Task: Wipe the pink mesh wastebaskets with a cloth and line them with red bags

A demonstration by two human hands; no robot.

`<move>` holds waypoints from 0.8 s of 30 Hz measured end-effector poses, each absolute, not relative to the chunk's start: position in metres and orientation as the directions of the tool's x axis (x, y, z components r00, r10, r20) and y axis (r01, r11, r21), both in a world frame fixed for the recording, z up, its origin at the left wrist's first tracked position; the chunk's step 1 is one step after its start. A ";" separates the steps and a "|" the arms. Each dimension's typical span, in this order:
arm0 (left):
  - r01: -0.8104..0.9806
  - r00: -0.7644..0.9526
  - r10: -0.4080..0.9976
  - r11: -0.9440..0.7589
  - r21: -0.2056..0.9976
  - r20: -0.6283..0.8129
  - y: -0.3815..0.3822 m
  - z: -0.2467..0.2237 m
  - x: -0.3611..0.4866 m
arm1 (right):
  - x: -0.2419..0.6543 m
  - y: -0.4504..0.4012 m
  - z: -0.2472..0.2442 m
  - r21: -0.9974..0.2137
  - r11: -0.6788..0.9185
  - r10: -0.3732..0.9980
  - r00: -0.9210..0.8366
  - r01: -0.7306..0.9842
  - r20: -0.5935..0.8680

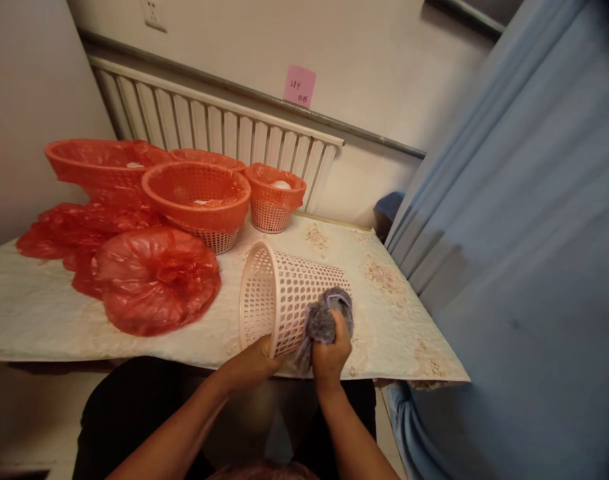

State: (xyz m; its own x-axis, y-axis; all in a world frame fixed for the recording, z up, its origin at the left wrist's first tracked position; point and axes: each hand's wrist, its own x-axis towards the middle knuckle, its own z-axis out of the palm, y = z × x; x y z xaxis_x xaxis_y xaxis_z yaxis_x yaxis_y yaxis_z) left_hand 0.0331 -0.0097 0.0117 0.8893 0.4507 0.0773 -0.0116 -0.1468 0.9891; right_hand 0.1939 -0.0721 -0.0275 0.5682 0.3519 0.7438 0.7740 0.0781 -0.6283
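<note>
A pale pink perforated plastic basket (pixel 304 287) lies on its side on the cloth-covered table, its mouth facing left. My left hand (pixel 254 363) grips the lower part of its rim, fingers partly hidden behind the edge. In my right hand (pixel 332 347) is a bunched grey cloth (pixel 322 321) with a purple edge, pressed against the basket's outer side near its base. A loose end of the cloth hangs down between my two hands.
Several baskets lined with red bags, one a round basket (pixel 197 193), stand at the back left. Red bags (pixel 157 280) lie before them. A radiator (pixel 224 130) is behind the table (pixel 399 333); a blue curtain (pixel 509 233) hangs right.
</note>
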 end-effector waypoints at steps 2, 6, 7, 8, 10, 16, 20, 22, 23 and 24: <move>0.011 0.884 0.464 -0.150 0.989 0.061 -0.008 0.009 0.033 | 0.168 -0.075 -0.022 -0.545 0.215 0.405 0.433 0.810 0.805; 0.085 0.881 0.473 -0.219 0.972 0.029 -0.011 0.001 0.029 | 0.147 -0.069 0.005 -0.469 0.372 0.436 0.295 0.801 0.850; 0.085 0.884 0.467 -0.234 0.969 0.035 -0.013 0.000 0.027 | 0.147 -0.065 0.014 -0.473 0.373 0.444 0.294 0.798 0.846; 0.078 0.886 0.460 -0.253 0.964 0.049 -0.015 0.000 0.026 | 0.148 -0.061 0.023 -0.483 0.365 0.457 0.299 0.796 0.838; 0.071 0.888 0.454 -0.300 0.951 0.077 -0.019 0.000 0.022 | 0.153 -0.051 0.039 -0.511 0.346 0.494 0.310 0.787 0.813; 0.152 0.895 0.446 -0.343 0.927 0.018 -0.022 -0.004 0.016 | 0.160 -0.034 0.062 -0.577 0.324 0.572 0.331 0.750 0.751; 0.092 0.851 0.524 -0.215 0.972 0.036 -0.022 0.004 0.028 | 0.159 -0.039 0.057 -0.565 0.320 0.566 0.325 0.760 0.758; -0.017 0.801 0.593 -0.109 0.994 0.078 -0.023 0.015 0.036 | 0.157 -0.045 0.054 -0.557 0.320 0.559 0.322 0.766 0.764; -0.069 0.778 0.621 -0.065 0.995 0.095 -0.024 0.020 0.040 | 0.157 -0.048 0.053 -0.553 0.319 0.557 0.321 0.770 0.766; -0.102 0.760 0.642 -0.037 0.994 0.102 -0.024 0.025 0.043 | 0.157 -0.050 0.052 -0.551 0.318 0.556 0.319 0.771 0.767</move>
State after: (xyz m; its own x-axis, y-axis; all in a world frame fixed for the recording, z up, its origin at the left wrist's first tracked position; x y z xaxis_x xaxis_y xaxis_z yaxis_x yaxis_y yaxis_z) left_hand 0.0431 -0.0240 0.0253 0.7595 0.6425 0.1019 -0.1022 -0.0369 0.9941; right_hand 0.1571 -0.0503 0.0523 0.3190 0.5564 0.7672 0.7714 0.3178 -0.5512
